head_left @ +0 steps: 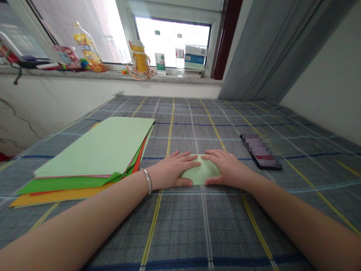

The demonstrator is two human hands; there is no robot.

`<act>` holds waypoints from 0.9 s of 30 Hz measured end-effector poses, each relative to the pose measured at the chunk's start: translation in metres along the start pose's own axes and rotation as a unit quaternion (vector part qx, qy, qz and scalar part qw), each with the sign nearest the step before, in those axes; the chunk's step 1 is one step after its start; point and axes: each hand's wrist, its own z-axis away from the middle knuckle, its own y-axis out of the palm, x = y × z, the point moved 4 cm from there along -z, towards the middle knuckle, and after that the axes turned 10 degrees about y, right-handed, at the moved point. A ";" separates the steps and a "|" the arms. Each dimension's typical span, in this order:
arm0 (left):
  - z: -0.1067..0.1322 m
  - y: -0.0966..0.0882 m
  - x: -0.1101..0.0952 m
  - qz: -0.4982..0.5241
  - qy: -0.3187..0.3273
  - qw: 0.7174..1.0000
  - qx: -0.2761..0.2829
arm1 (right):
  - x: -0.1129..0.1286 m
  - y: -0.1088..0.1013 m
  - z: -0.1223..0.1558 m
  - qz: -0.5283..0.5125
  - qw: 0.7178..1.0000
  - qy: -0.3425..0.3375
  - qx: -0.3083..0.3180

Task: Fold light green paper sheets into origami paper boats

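Grey plaid cloth (pixel 180 233); one small pale-green paper piece (pixel 201 174), laid out, remaining work unclear; my left grip (pixel 176 169) and right grip (pixel 227 167), splayed on the piece.

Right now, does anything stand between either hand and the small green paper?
Nothing visible: the left hand and right hand rest directly on the small green paper. The paper stack lies to the left, the phone to the right, neither between.
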 end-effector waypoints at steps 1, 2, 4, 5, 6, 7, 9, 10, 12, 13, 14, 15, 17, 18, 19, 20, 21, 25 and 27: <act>0.001 0.000 0.001 0.005 -0.002 1.000 0.003 | -0.001 0.000 0.001 -0.003 1.000 -0.002 0.002; 0.002 -0.001 0.003 0.011 -0.003 1.000 0.004 | -0.002 -0.001 0.001 -0.005 1.000 -0.004 0.005; 0.003 -0.001 0.006 0.026 -0.001 1.000 0.002 | -0.004 -0.001 0.001 -0.006 1.000 -0.007 0.011; 0.004 -0.002 0.007 0.033 0.002 0.999 0.000 | -0.005 -0.001 0.002 -0.005 1.000 -0.008 0.016; 0.004 -0.002 0.009 0.039 0.006 0.999 -0.001 | -0.007 -0.002 0.002 -0.005 1.000 -0.008 0.019; 0.004 -0.003 0.010 0.044 0.008 0.999 -0.003 | -0.008 -0.002 0.002 -0.006 1.000 -0.008 0.023; 0.005 -0.003 0.013 0.050 0.009 0.999 -0.004 | -0.012 -0.002 0.002 -0.009 1.000 -0.004 0.029; 0.005 -0.003 0.014 0.052 0.008 0.999 -0.004 | -0.014 -0.002 0.003 -0.010 0.999 -0.002 0.031; 0.005 -0.003 0.016 0.055 0.010 0.998 -0.003 | -0.017 -0.002 0.003 -0.014 0.999 0.001 0.035; 0.006 -0.003 0.016 0.057 0.012 0.998 -0.003 | -0.019 -0.002 0.004 -0.015 0.999 0.001 0.038; 0.007 -0.003 0.017 0.059 0.014 0.998 -0.003 | -0.020 -0.002 0.004 -0.016 0.999 0.002 0.039; 0.007 -0.003 0.018 0.061 0.016 0.998 -0.003 | -0.021 -0.002 0.004 -0.017 0.999 0.003 0.041; 0.009 -0.003 0.020 0.065 0.015 0.998 -0.002 | -0.022 -0.002 0.005 -0.015 0.999 0.007 0.044; 0.010 -0.003 0.020 0.066 0.013 0.998 0.001 | -0.022 -0.002 0.005 -0.014 0.999 0.008 0.045; 0.011 -0.003 0.021 0.067 0.009 0.998 0.005 | -0.022 -0.002 0.005 -0.012 0.999 0.009 0.045; 0.012 -0.003 0.022 0.068 0.006 0.998 0.011 | -0.022 -0.002 0.005 -0.011 0.999 0.010 0.045; 0.013 -0.004 0.023 0.069 0.003 0.997 0.016 | -0.022 -0.002 0.005 -0.010 0.999 0.010 0.045; 0.015 -0.006 0.024 0.073 0.001 0.997 0.028 | -0.024 -0.002 0.005 -0.005 0.999 0.009 0.041; 0.015 -0.007 0.024 0.076 0.000 0.997 0.032 | -0.027 -0.002 0.005 -0.009 0.999 0.012 0.046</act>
